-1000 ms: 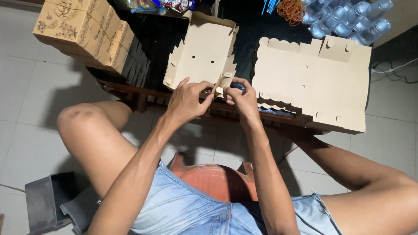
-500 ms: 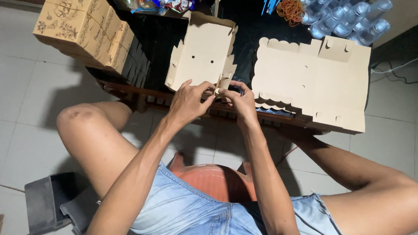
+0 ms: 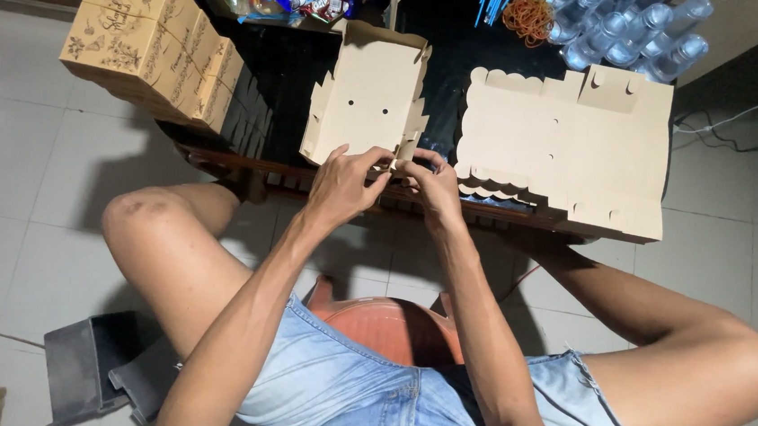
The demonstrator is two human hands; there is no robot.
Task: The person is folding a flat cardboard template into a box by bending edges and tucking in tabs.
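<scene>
At the table's near edge, left hand [image 3: 343,183] and right hand [image 3: 431,183] pinched the bottom flap of the half-folded carton [image 3: 371,102], fingertips nearly meeting. Half a second before, both sat slightly lower. Carton lay on the dark table [image 3: 286,70]. Flat blanks [image 3: 573,147] lay just right; possibly several stacked.

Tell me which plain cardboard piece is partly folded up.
The tan cardboard box at both hands' fingers, walls raised; the flat scalloped tan cardboard stack right of it lies unfolded.
</scene>
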